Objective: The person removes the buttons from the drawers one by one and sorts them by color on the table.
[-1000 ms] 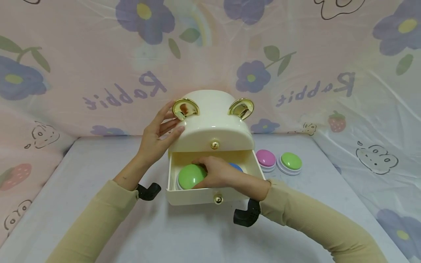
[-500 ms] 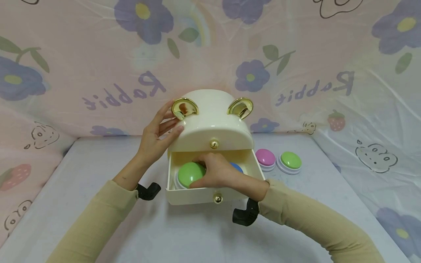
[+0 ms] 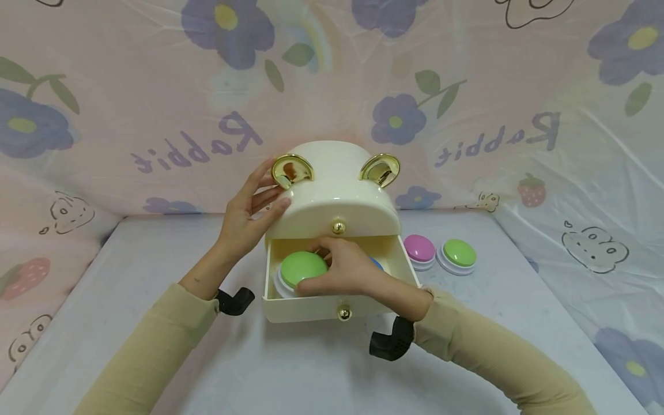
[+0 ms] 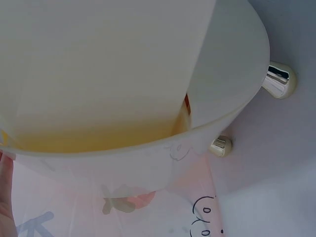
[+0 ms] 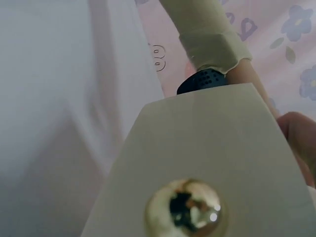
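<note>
A cream box (image 3: pixel 332 164) with two gold ears stands on the table, its lower drawer (image 3: pixel 301 311) pulled out. My left hand (image 3: pixel 241 219) rests against the box's left side, fingers by the left ear and thumb on the front curve. Inside the drawer, my right hand (image 3: pixel 344 271) holds a round push button (image 3: pixel 302 267) with a green domed top and white base. The button sits slightly tilted at the drawer's left, thumb at its near edge, fingertips partly hidden behind it. Partly covered by that hand, a blue domed piece (image 3: pixel 377 263) shows at the drawer's right.
Right of the box stand a pink-topped button (image 3: pixel 419 248) and another green-topped button (image 3: pixel 459 253) on the white table (image 3: pixel 311 369). The drawer front carries a gold knob (image 3: pixel 344 313); the upper drawer's knob (image 3: pixel 339 227) is above. A patterned cloth (image 3: pixel 332 75) hangs close behind.
My right hand has tipped the green button in the drawer and raised it slightly, so more of its white base shows. My left hand stays in place on the box.
</note>
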